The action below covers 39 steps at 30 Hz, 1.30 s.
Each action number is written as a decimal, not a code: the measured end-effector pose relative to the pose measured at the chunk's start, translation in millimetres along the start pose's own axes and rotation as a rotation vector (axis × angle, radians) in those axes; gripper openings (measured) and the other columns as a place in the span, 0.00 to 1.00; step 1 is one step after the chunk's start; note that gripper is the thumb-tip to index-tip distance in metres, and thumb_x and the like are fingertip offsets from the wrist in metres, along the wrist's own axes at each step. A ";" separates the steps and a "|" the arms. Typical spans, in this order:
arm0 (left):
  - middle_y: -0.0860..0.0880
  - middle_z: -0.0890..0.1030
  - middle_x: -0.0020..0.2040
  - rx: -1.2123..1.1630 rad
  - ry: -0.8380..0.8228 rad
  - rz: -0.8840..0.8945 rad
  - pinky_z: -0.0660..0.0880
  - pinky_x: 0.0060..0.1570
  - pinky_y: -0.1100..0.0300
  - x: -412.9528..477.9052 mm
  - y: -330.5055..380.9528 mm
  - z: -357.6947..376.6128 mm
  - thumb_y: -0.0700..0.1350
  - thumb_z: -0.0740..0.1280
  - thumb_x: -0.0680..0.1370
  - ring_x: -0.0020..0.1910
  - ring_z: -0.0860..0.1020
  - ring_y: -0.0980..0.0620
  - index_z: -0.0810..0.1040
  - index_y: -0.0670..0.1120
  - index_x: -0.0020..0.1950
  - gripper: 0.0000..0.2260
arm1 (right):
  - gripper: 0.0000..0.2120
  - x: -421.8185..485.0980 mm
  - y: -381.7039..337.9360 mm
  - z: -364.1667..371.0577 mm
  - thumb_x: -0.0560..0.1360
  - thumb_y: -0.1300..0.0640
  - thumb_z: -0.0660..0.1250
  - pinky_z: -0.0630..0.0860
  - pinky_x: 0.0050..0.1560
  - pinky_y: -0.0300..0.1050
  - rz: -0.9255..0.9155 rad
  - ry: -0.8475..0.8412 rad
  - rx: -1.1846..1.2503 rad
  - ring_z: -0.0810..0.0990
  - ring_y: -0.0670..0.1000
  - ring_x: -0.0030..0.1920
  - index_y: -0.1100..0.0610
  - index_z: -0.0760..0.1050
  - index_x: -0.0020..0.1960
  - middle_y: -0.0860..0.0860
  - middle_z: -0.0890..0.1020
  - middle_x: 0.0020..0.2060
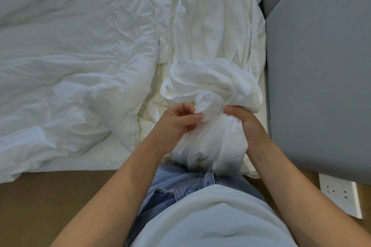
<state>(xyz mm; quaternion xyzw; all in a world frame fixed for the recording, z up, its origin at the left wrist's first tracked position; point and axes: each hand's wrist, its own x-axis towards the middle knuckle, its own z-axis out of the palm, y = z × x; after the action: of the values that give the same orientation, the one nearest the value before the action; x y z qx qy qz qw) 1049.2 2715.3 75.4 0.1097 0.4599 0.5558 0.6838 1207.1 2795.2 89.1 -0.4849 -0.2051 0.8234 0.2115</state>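
The white sheet (212, 86) is bunched up at the near edge of the bed (120, 158). The right hand (249, 126) grips it and the left hand (176, 124) pinches a fold (the job looks barely begun).

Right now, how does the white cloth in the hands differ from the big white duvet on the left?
The cloth is thin and bunched, lifted by both hands: the left hand pinches a fold, the right hand grips its side. The duvet is thick and puffy, lies spread out, and no hand touches it. The cloth looks creamy; the duvet looks cooler, bluish white. Both are white and wrinkled.
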 end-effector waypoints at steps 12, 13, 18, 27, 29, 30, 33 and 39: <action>0.57 0.79 0.30 0.536 0.159 0.064 0.74 0.35 0.69 7.6 8.3 11.8 0.44 0.72 0.73 0.31 0.77 0.61 0.78 0.49 0.36 0.07 | 0.14 -3.6 -2.4 6.2 0.61 0.60 0.72 0.79 0.47 0.51 -0.009 0.035 -0.144 0.83 0.56 0.46 0.60 0.82 0.47 0.58 0.84 0.45; 0.57 0.79 0.30 0.508 0.138 0.084 0.74 0.37 0.68 5.4 8.0 9.5 0.42 0.71 0.74 0.32 0.77 0.60 0.77 0.49 0.36 0.08 | 0.12 -4.3 -2.3 5.2 0.62 0.60 0.70 0.80 0.46 0.50 -0.027 0.039 -0.120 0.83 0.56 0.44 0.59 0.83 0.45 0.57 0.84 0.44; 0.53 0.79 0.36 0.017 0.138 0.061 0.74 0.43 0.62 -9.3 -5.9 -2.2 0.40 0.66 0.76 0.38 0.77 0.55 0.75 0.47 0.37 0.07 | 0.06 -6.8 0.6 2.9 0.60 0.63 0.70 0.80 0.35 0.41 -0.073 0.078 -0.098 0.84 0.50 0.35 0.53 0.84 0.31 0.51 0.84 0.33; 0.51 0.81 0.36 0.011 0.244 0.056 0.79 0.38 0.60 7.8 -0.8 9.8 0.43 0.61 0.81 0.37 0.79 0.55 0.75 0.45 0.42 0.08 | 0.06 -12.1 7.0 1.3 0.60 0.59 0.69 0.80 0.39 0.43 -0.009 0.022 -0.189 0.83 0.48 0.35 0.53 0.84 0.31 0.51 0.84 0.34; 0.49 0.80 0.39 0.134 0.259 0.070 0.76 0.41 0.57 7.9 -7.9 11.3 0.45 0.61 0.81 0.40 0.77 0.52 0.75 0.45 0.42 0.09 | 0.06 -13.6 9.1 1.3 0.60 0.59 0.68 0.80 0.38 0.41 -0.012 0.023 -0.175 0.83 0.48 0.35 0.52 0.84 0.31 0.50 0.84 0.34; 0.47 0.78 0.41 0.191 0.259 0.078 0.74 0.43 0.56 7.1 -11.5 11.0 0.45 0.61 0.81 0.42 0.75 0.50 0.75 0.46 0.42 0.09 | 0.07 -14.3 9.6 0.3 0.60 0.59 0.68 0.80 0.38 0.41 -0.012 0.033 -0.153 0.83 0.48 0.35 0.52 0.84 0.31 0.50 0.84 0.34; 0.45 0.76 0.41 0.221 0.223 0.071 0.73 0.45 0.56 4.7 -17.3 6.7 0.44 0.61 0.81 0.42 0.73 0.49 0.75 0.44 0.42 0.09 | 0.06 -14.5 11.4 -5.2 0.59 0.59 0.68 0.79 0.45 0.46 -0.019 0.063 -0.063 0.83 0.50 0.36 0.53 0.84 0.30 0.51 0.83 0.34; 0.50 0.76 0.36 0.282 0.201 0.077 0.75 0.40 0.64 1.5 -21.7 -3.0 0.43 0.61 0.81 0.36 0.74 0.55 0.76 0.45 0.40 0.10 | 0.09 -12.7 16.0 -6.7 0.63 0.60 0.65 0.81 0.36 0.46 0.017 -0.046 0.024 0.84 0.52 0.36 0.56 0.84 0.32 0.53 0.84 0.34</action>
<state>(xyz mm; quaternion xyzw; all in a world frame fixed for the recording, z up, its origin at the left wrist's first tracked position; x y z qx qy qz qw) 1061.2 2707.7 58.7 0.1658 0.5947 0.5198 0.5904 1216.2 2775.9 86.5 -0.4653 -0.1959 0.8384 0.2054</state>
